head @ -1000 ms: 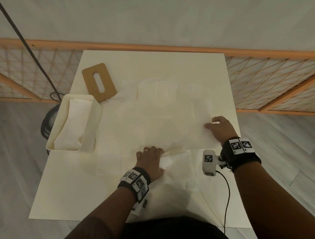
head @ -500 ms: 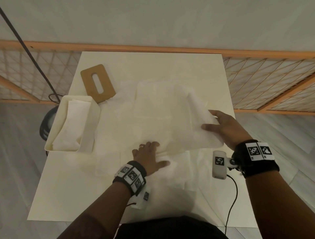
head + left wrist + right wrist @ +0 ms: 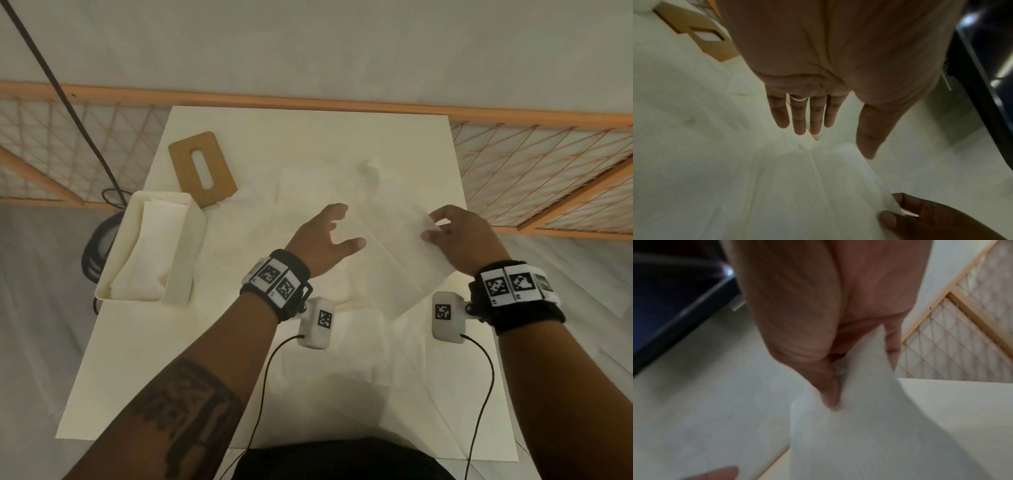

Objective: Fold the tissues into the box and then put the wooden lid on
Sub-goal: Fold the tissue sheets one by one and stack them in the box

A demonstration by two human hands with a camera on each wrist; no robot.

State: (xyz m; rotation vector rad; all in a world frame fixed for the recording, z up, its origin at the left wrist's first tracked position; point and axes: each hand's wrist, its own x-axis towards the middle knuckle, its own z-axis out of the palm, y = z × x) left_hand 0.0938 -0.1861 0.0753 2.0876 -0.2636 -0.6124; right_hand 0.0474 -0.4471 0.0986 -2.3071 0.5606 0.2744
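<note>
- Tissue sheet (image 3: 404,253): thin, white, creased; raised above the table's middle, one edge pinched, the rest drooping.
- Further tissues (image 3: 308,192): spread flat across the table.
- Box (image 3: 178,274): cream, open, at the table's left edge, folded tissues inside.
- Wooden lid (image 3: 219,168): brown, slotted, flat just behind the box.
- Table (image 3: 144,377): pale cream; orange lattice railing (image 3: 534,164) beyond.
- Right hand (image 3: 466,240): thumb and fingers pinch the sheet's edge.
- Left hand (image 3: 322,240): fingers extended and spread, holding nothing, beside the sheet.
</note>
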